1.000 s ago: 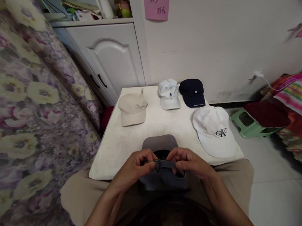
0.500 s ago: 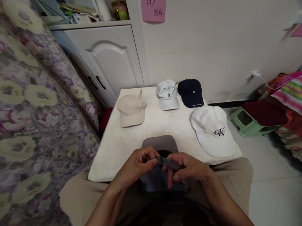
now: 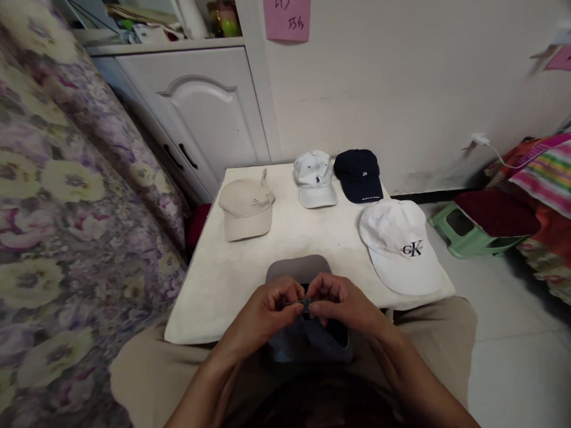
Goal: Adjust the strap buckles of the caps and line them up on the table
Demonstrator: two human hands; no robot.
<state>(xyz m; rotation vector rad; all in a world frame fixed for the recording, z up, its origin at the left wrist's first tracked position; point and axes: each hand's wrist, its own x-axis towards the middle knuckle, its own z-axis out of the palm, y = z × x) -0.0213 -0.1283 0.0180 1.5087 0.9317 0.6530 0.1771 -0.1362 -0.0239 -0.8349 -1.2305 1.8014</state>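
The right hand [image 3: 344, 304] has moved closer to the left hand [image 3: 270, 307]. I see the fingers of both closed, pinching the strap [image 3: 307, 304] of the grey cap [image 3: 310, 344], which is at the worktop's [image 3: 201, 296] near edge; a white cap [image 3: 396, 237] lies on its right side.
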